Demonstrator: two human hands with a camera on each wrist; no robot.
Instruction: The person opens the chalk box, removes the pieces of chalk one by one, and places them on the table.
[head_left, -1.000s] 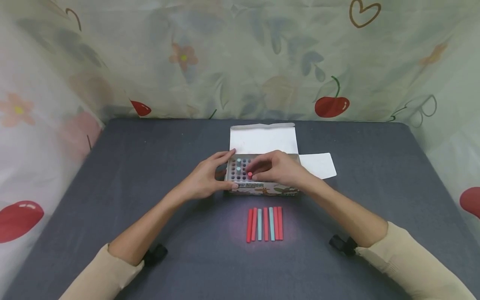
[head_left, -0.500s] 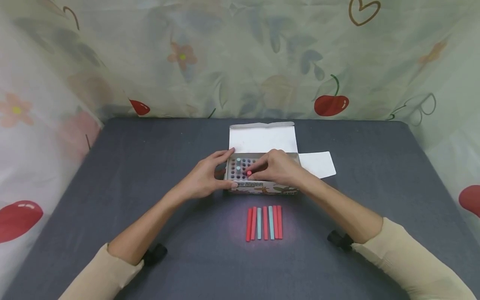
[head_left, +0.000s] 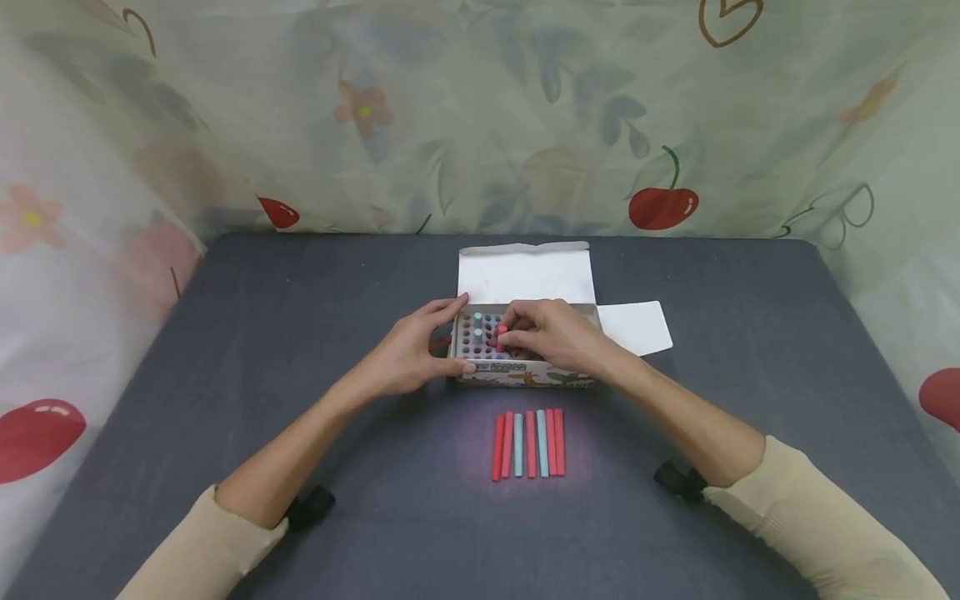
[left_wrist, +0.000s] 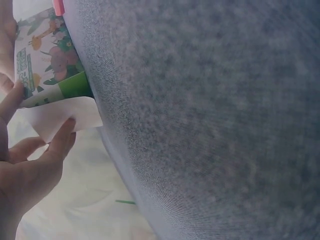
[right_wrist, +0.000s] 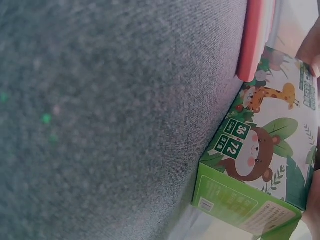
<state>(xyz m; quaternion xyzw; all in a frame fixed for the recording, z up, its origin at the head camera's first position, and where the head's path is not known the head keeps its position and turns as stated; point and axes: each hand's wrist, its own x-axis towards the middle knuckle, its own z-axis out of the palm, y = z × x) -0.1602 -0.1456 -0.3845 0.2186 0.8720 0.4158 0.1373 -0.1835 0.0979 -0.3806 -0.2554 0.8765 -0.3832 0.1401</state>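
Note:
An open cardboard box (head_left: 525, 377), printed with animals, holds a rack (head_left: 468, 340) of round holes. Two pale blue chalk sticks (head_left: 477, 336) stand in the rack near its left end. My left hand (head_left: 408, 354) grips that end, thumb on the front wall and a finger at the back corner. In the left wrist view its fingers touch a white end flap (left_wrist: 65, 115). My right hand (head_left: 558, 335) pinches a red chalk stick (head_left: 502, 332) upright over the holes; its lower end is hidden. The right hand covers the rack's right part.
In front of the box, several red chalk sticks (head_left: 530, 444) and two pale blue ones (head_left: 518, 446) lie in a row on the dark grey tabletop (head_left: 360, 533). The white lid (head_left: 525, 277) stands open behind; a side flap (head_left: 636, 327) sticks out right.
My right hand has shifted slightly away from me, and the red chalk stick now shows more of its length above the rack. The left hand keeps its grip on the box.

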